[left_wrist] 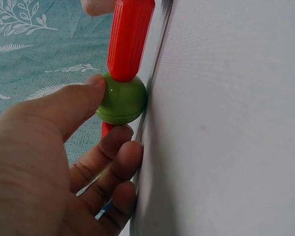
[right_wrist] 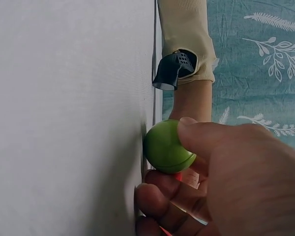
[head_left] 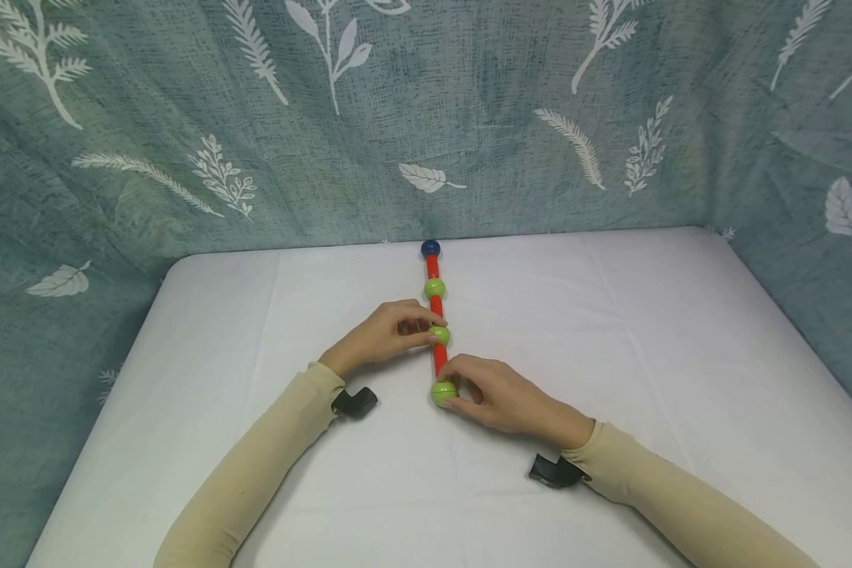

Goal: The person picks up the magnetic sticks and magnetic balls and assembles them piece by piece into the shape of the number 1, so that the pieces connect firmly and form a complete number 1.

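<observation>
A straight chain of balls and red rods lies on the white table, running away from me. At its far end is a blue ball [head_left: 431, 249], then a red rod [head_left: 433, 267] and a green ball [head_left: 435, 288]. Thumb and fingers of my left hand [head_left: 386, 333] pinch the middle green ball [left_wrist: 122, 101], with a ribbed red rod [left_wrist: 130, 42] joined to it. My right hand [head_left: 507, 398] pinches the nearest green ball [right_wrist: 164, 150] between thumb and fingers. Part of the red rod beyond that ball is hidden by my right fingers in the head view.
The table [head_left: 610, 331] is covered in white cloth, its far edge just behind the blue ball. A green leaf-patterned curtain [head_left: 483, 118] hangs behind and at both sides. Black wrist devices [head_left: 355, 402] stick out from both sleeves.
</observation>
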Demonstrator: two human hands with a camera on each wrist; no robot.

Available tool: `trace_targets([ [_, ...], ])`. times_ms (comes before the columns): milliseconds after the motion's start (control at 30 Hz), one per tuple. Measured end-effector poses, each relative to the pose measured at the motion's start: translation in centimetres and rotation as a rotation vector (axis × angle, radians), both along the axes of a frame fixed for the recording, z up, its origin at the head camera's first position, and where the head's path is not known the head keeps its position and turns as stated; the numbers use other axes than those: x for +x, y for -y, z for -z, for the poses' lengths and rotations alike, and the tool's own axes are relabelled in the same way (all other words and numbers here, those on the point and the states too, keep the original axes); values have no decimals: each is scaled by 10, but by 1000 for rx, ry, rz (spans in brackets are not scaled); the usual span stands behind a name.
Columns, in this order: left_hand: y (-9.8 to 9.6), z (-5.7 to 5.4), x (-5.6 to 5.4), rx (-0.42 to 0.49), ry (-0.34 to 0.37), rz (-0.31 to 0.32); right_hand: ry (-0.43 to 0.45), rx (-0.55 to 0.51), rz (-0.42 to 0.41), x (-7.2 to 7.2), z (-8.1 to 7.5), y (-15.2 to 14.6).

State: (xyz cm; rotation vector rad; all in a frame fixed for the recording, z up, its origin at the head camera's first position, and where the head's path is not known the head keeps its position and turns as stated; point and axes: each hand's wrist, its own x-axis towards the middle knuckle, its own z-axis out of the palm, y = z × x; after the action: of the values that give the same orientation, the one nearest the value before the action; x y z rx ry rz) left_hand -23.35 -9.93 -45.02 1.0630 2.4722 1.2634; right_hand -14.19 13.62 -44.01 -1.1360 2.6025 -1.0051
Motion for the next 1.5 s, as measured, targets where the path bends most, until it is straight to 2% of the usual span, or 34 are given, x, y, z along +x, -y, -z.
trace_targets([
  [767,1,-2,-1,1,4,-7,37,-46,-31,-8,4,-2],
  [1067,2,-2,-2,24,3,15,60,-48,-2,-9,5,-3],
  [1500,1,0,-2,5,-3,6,82,-28,2,-7,7,-3],
])
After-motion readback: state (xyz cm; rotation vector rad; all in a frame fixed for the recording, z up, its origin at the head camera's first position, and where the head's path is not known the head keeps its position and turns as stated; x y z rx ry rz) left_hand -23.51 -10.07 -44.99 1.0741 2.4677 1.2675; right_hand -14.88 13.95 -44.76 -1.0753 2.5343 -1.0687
